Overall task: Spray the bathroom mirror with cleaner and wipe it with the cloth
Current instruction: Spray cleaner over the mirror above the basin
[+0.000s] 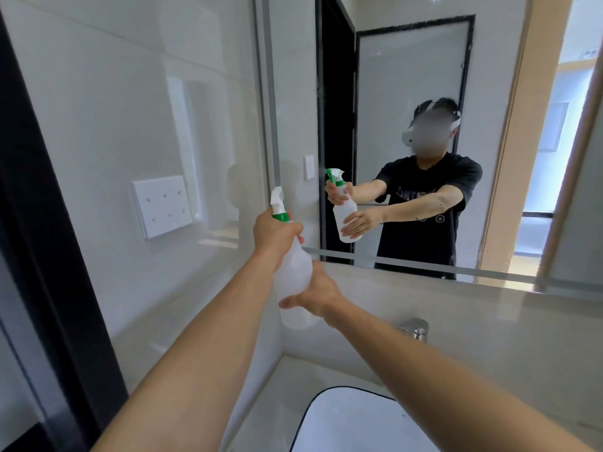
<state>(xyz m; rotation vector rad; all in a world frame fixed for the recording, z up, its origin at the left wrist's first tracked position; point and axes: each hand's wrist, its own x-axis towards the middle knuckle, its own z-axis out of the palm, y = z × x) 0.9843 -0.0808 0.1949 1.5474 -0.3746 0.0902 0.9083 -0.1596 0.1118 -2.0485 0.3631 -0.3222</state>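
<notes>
Nearest to me, the white basin (352, 422) with its dark rim is sitting in the pale table (277, 380) under my outstretched forearms, and I cannot make out anything lying in it. Both my arms are reaching forward and up, nearly straight. My right hand (321, 296) is cupping the lower body of the spray bottle (292, 272), its fingers (290, 302) curled part way round the plastic and pressing against it from below and the side. My left hand (275, 234) is closing tightly round the bottle's neck just under the green collar, with the white trigger head sticking up above my knuckles and pointing at the glass. The bottle is translucent white and tilted slightly; I cannot tell how much liquid it is holding. Just beyond my right wrist the chrome tap (416, 329) is standing behind the basin. To the left, a white socket plate (163, 205) is fixed on the glossy tiled wall. Farthest off, the mirror (408, 76) is reflecting me in a dark T-shirt, holding the bottle out with both hands.
</notes>
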